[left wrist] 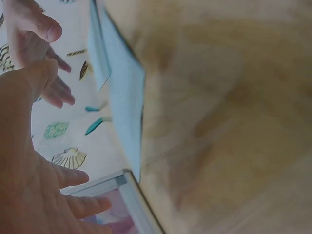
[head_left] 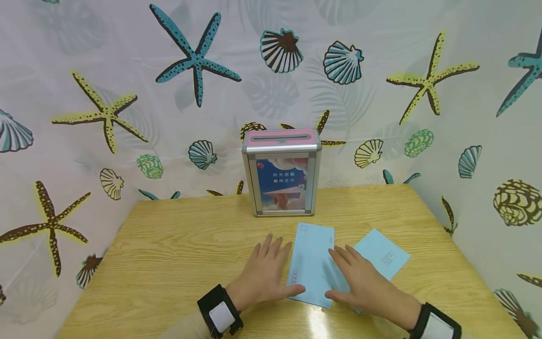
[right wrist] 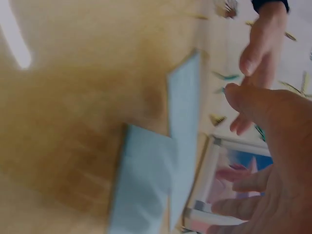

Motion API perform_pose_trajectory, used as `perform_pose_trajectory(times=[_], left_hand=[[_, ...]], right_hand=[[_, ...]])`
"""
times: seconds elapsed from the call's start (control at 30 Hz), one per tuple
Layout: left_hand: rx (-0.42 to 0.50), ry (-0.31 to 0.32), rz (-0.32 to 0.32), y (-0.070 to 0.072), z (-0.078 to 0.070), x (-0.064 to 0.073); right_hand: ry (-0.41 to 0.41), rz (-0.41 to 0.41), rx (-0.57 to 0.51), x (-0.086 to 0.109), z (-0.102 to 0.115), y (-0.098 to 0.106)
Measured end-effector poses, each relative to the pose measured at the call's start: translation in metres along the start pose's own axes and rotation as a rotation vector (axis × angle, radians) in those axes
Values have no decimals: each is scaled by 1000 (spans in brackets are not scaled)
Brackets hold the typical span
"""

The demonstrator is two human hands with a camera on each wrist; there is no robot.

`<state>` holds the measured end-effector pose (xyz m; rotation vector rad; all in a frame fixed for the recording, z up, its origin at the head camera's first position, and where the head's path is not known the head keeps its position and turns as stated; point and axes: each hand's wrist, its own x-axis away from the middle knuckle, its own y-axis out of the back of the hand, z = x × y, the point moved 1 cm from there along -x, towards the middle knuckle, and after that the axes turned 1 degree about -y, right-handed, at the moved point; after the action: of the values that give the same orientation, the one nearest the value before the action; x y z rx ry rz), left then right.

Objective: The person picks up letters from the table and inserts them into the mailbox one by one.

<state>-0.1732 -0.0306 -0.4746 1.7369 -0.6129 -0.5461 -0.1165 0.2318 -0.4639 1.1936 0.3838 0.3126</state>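
Observation:
Two light blue envelopes lie on the wooden table. The left envelope [head_left: 312, 263] has printed boxes along its edge; the right envelope [head_left: 383, 254] sits at a slant with small print on it. My left hand [head_left: 264, 273], palm down with fingers spread, is above the left envelope's left side. Over the right envelope hovers my right hand [head_left: 366, 285], its fingers straight and covering part of it. In the left wrist view a gap separates the left hand [left wrist: 29, 170] from the envelope [left wrist: 127, 92]. The right wrist view shows the right hand [right wrist: 287, 141] holding nothing.
Behind the envelopes stands a silver-framed box [head_left: 281, 174] with a pink top, a slot and a picture front. A patterned cloth [head_left: 279, 94] with starfish and shells hangs behind and beside the wooden table [head_left: 178, 245].

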Motion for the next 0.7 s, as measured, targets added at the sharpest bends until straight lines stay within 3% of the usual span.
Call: perform_pose_trajectory(times=[0.2,0.4,0.57,0.7], left_hand=[[-3,-32,30,-16,-2,-1],[-27,-74,21,-18,3,-24],[-5,-56,45,-14,14,-49],[6,-31,72,-12,24,-55]], right_hand=[[-14,-2,95,19,0,-10],[-5,15,82,23,1,-20],[22,22,75,19,6,-29],[86,24,123,15,14,-41]])
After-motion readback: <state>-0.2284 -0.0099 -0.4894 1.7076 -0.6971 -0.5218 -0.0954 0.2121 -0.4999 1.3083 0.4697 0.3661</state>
